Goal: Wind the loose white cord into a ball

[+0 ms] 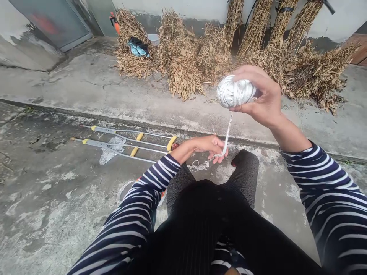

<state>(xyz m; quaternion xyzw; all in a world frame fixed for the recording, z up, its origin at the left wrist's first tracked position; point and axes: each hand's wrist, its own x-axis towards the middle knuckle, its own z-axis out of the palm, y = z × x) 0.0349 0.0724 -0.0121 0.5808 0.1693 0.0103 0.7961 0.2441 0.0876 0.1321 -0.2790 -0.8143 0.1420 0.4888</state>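
My right hand [265, 95] is raised at the right, its fingers and thumb wrapped around a ball of white cord [233, 92]. From the underside of the ball, a taut strand [228, 130] runs down to my left hand [208, 145]. That hand is lower, above my knees, with its fingers curled around the strand. Below it hangs a loose, tangled length of the same cord [197, 166], partly against my trouser leg.
Crutches with yellow pads [139, 136] lie on the concrete at the left, over a crumpled clear plastic sheet [112, 152]. A white container [124, 191] is partly hidden by my left sleeve. Dried plant bundles [183, 57] lean along the wall beyond a raised step [94, 86].
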